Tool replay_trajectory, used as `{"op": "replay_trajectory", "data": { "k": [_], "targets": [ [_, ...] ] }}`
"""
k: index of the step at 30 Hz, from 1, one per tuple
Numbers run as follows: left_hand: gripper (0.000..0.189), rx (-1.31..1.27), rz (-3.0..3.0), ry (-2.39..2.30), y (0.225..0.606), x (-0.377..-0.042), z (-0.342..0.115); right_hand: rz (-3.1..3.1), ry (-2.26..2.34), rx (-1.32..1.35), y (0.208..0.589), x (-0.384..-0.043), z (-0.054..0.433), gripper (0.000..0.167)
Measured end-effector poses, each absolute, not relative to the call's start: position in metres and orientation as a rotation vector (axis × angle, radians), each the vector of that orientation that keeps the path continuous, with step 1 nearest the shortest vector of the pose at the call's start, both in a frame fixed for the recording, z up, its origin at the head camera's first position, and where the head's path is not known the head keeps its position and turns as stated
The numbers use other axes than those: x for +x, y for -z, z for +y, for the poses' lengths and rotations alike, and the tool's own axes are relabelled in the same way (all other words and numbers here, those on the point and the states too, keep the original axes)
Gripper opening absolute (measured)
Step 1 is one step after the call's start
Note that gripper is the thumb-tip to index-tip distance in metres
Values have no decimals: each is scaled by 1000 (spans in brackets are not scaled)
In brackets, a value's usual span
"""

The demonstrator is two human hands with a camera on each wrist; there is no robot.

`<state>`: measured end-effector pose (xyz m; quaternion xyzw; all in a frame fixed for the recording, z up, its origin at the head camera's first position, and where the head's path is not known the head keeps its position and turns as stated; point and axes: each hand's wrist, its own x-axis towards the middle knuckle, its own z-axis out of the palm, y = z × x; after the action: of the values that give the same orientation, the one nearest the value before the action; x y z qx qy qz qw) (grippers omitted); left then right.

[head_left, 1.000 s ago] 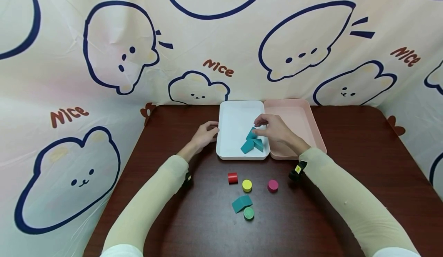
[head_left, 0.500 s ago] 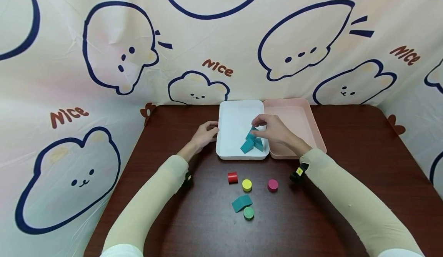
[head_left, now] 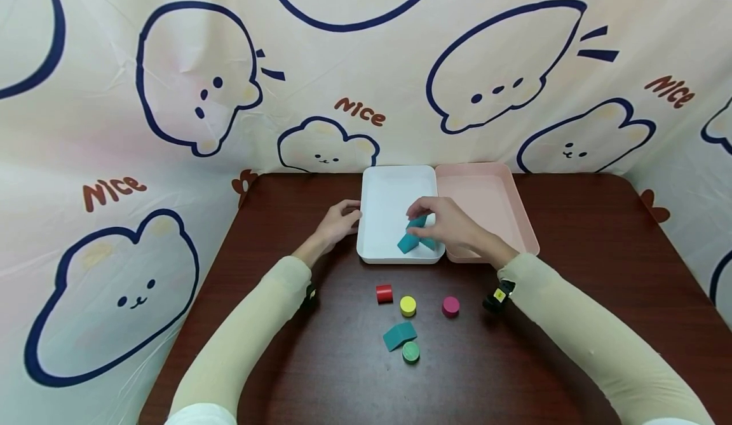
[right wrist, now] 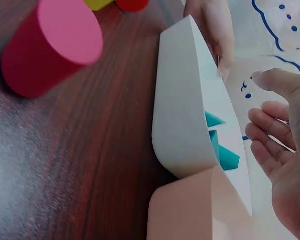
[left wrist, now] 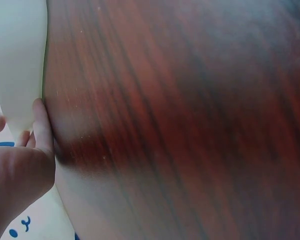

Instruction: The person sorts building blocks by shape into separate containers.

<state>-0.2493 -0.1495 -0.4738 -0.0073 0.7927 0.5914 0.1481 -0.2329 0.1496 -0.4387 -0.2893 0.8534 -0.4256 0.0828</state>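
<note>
My left hand (head_left: 337,223) touches the left wall of the white tray (head_left: 384,190) with its fingers. The left wrist view shows this hand (left wrist: 27,165) at the left edge, partly cut off. Above the tray's right side, my right hand (head_left: 448,223) hovers with thumb and fingers apart. Under it lie teal blocks (head_left: 408,242) in the tray, partly covered by the hand in the head view. The right wrist view has the right hand (right wrist: 290,130) with loosely bent fingers and nothing between them, apart from the teal blocks (right wrist: 229,159) below.
A pink tray (head_left: 480,187) adjoins the white tray on the right. Nearer me on the dark wooden table (head_left: 320,374) lie a red cylinder (head_left: 384,294), a yellow cylinder (head_left: 408,306), a magenta cylinder (head_left: 450,307), a teal block (head_left: 399,337) and a green cylinder (head_left: 410,352).
My right hand has moved slightly toward me and to the left over the teal blocks. The left hand stays at the white tray's side, and the teal blocks show no clear shift.
</note>
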Motion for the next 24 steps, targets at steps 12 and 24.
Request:
{"op": "replay_trajectory", "data": {
  "k": [12, 24],
  "targets": [
    [45, -15, 2278, -1710, 474, -250, -149, 2488, 1215, -1013, 431, -207, 135, 41],
    [45, -18, 2275, -1707, 476, -251, -150, 2435, 1218, -1188, 432, -190, 128, 37]
  ]
}}
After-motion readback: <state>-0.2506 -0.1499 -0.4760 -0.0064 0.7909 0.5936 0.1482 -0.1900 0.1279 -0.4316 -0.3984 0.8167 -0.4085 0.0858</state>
